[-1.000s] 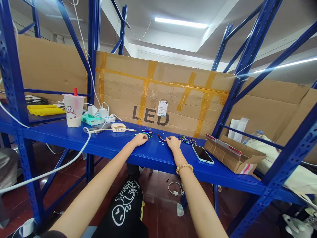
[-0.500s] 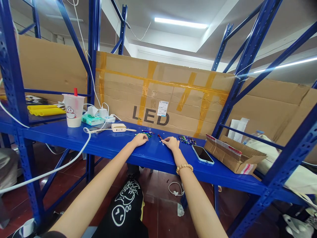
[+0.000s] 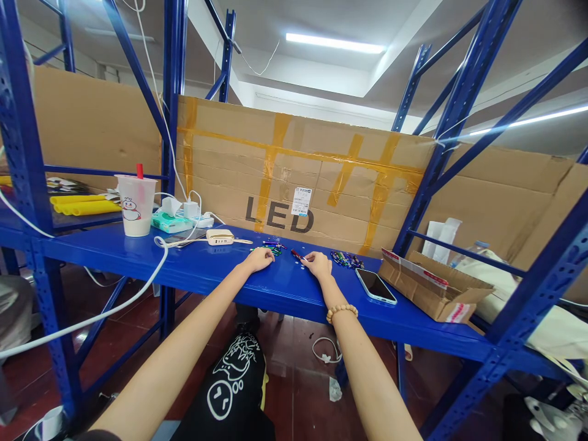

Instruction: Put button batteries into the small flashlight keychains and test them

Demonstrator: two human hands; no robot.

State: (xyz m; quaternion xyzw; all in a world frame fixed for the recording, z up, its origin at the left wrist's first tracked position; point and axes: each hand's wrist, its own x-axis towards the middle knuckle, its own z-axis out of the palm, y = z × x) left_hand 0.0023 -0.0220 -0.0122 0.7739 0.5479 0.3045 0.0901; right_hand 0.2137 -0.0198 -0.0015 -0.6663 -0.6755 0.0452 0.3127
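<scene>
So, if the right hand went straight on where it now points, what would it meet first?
Probably the small red item just ahead of the right hand; whether they touch is unclear.

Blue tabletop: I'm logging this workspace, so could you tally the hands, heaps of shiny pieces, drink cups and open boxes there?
Hands: 2 (left hand, right hand)
Heaps: 2 (left heap, right heap)
Drink cup: 1
Open box: 1
Total: 6
</scene>
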